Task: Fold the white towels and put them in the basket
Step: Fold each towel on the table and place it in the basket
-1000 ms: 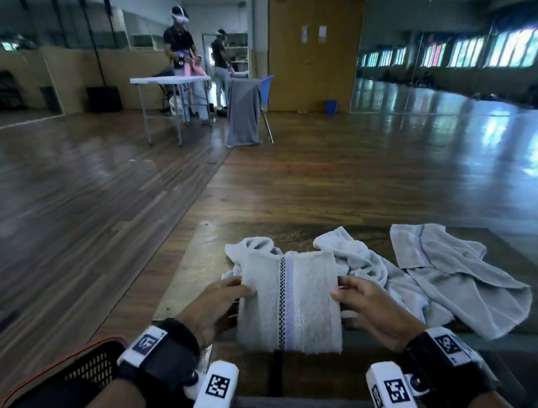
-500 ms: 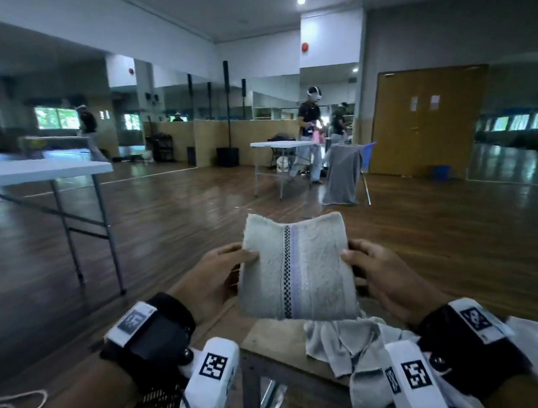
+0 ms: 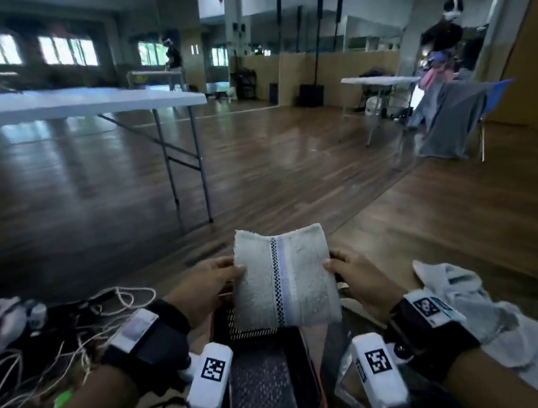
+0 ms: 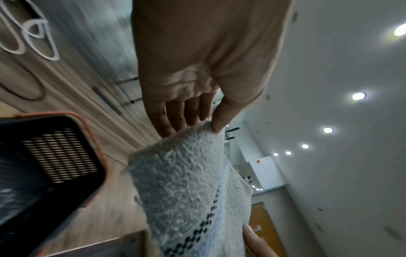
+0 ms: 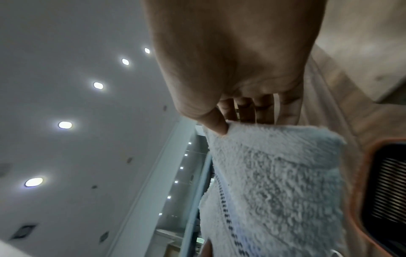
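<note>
A folded white towel (image 3: 283, 278) with a checked and pale blue stripe hangs in the air above the black basket (image 3: 267, 377) with an orange rim. My left hand (image 3: 210, 288) pinches its left edge between thumb and fingers (image 4: 217, 120). Opposite it, my right hand (image 3: 350, 278) pinches the right edge, thumb (image 5: 214, 122) on top. The same towel (image 4: 189, 187) (image 5: 274, 182) fills both wrist views, with the basket (image 4: 50, 156) (image 5: 386, 182) just beside it. More loose white towels (image 3: 477, 319) lie crumpled at the lower right.
A tangle of white cables (image 3: 72, 342) lies on the wooden floor to the left. A white folding table (image 3: 73, 103) stands at the left back. Other people (image 3: 444, 37) work at a far table (image 3: 378, 79); a chair draped with grey cloth (image 3: 453, 122) stands at right.
Both hands lifted the folded towel off the table and carried it left over the basket. My head turned left, bringing the basket and the cables into view.
</note>
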Demonstrator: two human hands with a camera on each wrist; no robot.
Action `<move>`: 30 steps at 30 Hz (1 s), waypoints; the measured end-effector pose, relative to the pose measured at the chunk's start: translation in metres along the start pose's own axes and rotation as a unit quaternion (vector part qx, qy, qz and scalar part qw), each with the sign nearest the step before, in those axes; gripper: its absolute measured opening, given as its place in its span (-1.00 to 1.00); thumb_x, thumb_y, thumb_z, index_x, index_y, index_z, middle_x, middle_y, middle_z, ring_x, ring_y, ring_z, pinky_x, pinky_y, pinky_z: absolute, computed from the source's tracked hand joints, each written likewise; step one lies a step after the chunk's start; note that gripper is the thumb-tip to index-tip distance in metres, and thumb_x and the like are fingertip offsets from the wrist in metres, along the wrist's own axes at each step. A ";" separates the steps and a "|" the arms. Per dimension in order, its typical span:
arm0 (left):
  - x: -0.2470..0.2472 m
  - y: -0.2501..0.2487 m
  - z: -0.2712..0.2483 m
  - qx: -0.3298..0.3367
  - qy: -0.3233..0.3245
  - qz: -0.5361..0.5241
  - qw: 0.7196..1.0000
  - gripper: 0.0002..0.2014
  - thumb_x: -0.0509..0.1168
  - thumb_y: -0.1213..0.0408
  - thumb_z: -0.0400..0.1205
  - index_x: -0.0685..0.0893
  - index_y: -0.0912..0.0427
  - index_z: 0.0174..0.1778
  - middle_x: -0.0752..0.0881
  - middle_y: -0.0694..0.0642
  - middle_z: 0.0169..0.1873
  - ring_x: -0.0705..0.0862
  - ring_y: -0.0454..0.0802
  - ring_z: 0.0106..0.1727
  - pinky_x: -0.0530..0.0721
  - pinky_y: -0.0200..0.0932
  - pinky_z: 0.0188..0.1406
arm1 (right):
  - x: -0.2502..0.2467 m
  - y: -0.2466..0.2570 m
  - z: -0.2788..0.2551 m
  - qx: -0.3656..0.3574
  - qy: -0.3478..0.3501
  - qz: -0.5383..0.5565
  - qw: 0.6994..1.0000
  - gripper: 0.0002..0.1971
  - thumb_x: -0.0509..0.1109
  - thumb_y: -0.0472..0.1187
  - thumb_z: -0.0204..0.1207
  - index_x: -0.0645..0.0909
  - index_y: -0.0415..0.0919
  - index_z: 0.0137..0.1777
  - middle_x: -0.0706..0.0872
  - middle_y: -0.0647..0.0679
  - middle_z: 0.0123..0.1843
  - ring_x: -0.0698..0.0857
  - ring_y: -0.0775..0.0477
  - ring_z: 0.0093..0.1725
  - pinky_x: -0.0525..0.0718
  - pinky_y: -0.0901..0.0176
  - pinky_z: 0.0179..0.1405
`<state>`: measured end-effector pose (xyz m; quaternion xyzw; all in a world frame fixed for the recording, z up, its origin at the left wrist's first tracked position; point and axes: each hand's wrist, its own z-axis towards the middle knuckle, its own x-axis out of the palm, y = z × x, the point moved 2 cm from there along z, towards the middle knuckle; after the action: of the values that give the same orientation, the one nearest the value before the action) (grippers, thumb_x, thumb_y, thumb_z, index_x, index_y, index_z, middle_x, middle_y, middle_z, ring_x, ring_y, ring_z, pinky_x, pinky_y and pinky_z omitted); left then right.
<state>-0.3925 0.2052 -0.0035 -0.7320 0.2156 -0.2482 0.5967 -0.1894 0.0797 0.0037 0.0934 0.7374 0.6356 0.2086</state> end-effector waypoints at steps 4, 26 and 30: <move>-0.032 0.092 0.038 -0.095 -0.027 0.029 0.995 -0.83 0.23 0.47 0.64 0.69 0.17 -0.13 0.75 -0.04 -0.38 0.64 -0.14 -0.35 0.57 -0.30 -0.35 | 0.040 -0.092 0.055 0.107 0.004 -0.030 0.994 -0.70 0.17 -0.35 0.60 0.56 -0.26 0.29 0.70 -0.22 0.10 0.62 -0.12 -0.03 0.56 0.08 -0.14; -0.075 0.427 0.266 -0.180 -0.244 0.281 0.910 -0.60 0.10 0.52 0.58 0.50 0.41 0.36 0.60 0.37 0.27 0.56 0.27 0.31 0.46 -0.18 0.29 | 0.161 -0.439 0.268 0.265 -0.106 -0.160 0.945 -0.48 0.19 -0.27 0.60 0.26 -0.32 0.55 0.37 -0.30 0.53 0.36 -0.29 0.50 0.31 -0.06 0.51; -0.063 0.452 0.263 -0.122 -0.141 0.480 0.857 -0.52 0.06 0.36 0.65 0.33 0.29 0.54 0.23 0.23 0.61 0.17 0.17 0.63 0.26 0.04 0.56 | 0.173 -0.447 0.259 0.107 -0.075 -0.356 0.925 -0.45 0.21 -0.20 0.58 0.22 -0.27 0.56 0.26 -0.23 0.60 0.22 -0.24 0.56 0.20 -0.04 0.51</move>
<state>-0.2875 0.3575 -0.4971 -0.6316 0.4822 0.2033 0.5721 -0.1772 0.3041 -0.4924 -0.1065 0.7677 0.4280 0.4649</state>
